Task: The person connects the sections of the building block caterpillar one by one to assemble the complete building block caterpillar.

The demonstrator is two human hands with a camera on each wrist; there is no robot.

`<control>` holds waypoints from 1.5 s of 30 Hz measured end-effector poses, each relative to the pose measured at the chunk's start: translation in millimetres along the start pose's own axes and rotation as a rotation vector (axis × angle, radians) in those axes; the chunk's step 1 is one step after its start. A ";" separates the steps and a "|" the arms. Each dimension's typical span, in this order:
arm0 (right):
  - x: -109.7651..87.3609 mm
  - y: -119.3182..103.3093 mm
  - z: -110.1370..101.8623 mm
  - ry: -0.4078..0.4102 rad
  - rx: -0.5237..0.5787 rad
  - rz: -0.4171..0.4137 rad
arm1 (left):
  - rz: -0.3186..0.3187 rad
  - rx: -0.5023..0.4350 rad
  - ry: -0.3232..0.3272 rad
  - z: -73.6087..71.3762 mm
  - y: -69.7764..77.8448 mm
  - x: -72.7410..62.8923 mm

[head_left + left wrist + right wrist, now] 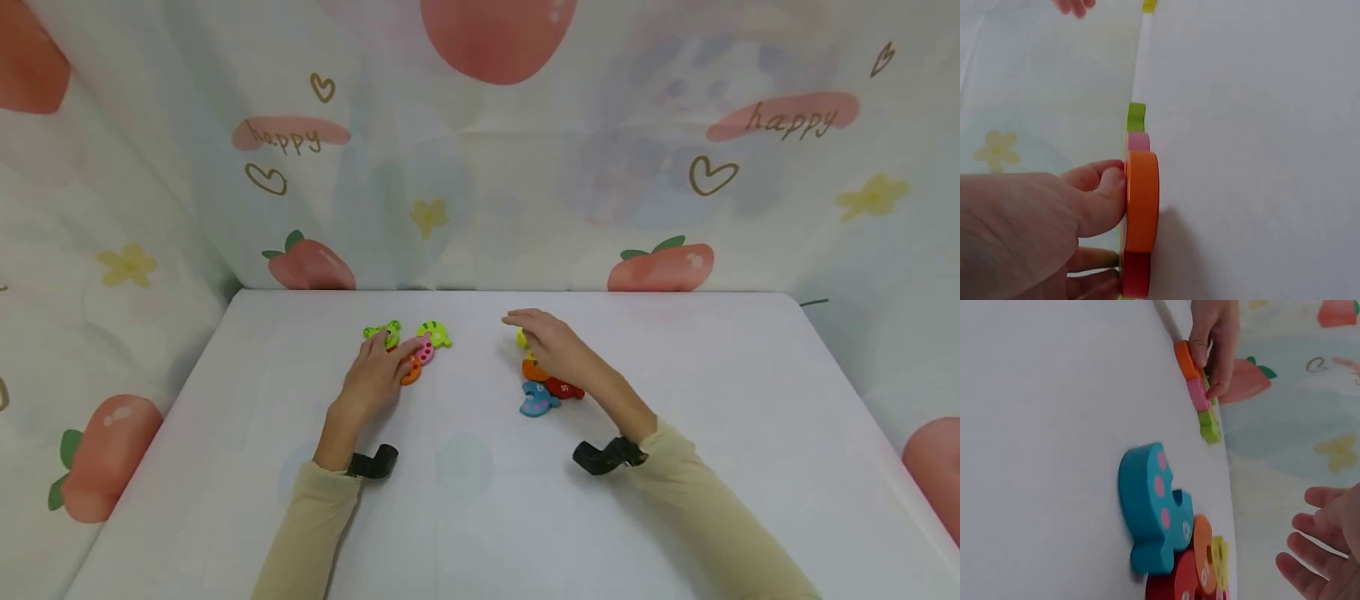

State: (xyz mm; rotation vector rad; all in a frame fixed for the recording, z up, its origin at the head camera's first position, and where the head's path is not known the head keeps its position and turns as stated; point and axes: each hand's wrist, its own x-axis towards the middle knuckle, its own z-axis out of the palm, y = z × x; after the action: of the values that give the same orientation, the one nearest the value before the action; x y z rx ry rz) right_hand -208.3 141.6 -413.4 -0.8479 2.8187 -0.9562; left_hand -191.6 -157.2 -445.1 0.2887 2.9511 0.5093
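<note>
My left hand (pixel 370 375) lies over a small cluster of painted animal-shaped blocks. Its fingertips touch their tops. In this group are an orange block (pixel 410 372), a pink dotted block (pixel 426 352), a striped green block (pixel 435 334) and a green animal block (pixel 392 335); a red block (pixel 1136 275) shows in the left wrist view. Over a second cluster hovers my right hand (pixel 553 346), fingers loosely extended and holding nothing. Beneath and beside it sit a blue pink-spotted block (pixel 537 401), a red block (pixel 567 389), an orange block (pixel 533 371) and a partly hidden yellow block (pixel 521 337).
Both clusters rest on a white table (pixel 465 517), with a gap between them. A printed curtain (pixel 487 167) hangs behind the table's far edge and along the sides. Each wrist wears a black camera mount (pixel 375 461).
</note>
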 end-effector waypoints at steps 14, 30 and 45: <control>-108.2 32.4 -15.2 0.059 -0.135 0.088 | -0.112 0.125 -0.088 3.7 28.9 14.5; -121.9 34.9 -6.1 0.019 -0.087 0.094 | -0.164 0.137 -0.085 4.6 28.3 8.8; -103.8 11.1 -6.8 -0.040 -0.216 0.069 | -0.150 0.149 -0.044 3.5 28.8 13.5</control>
State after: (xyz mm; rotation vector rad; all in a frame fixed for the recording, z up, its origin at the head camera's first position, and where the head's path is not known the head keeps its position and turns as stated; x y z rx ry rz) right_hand -127.0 206.0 -427.4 -0.7730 2.9326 -0.6263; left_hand -199.4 -126.6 -439.8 0.0905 2.9424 0.2611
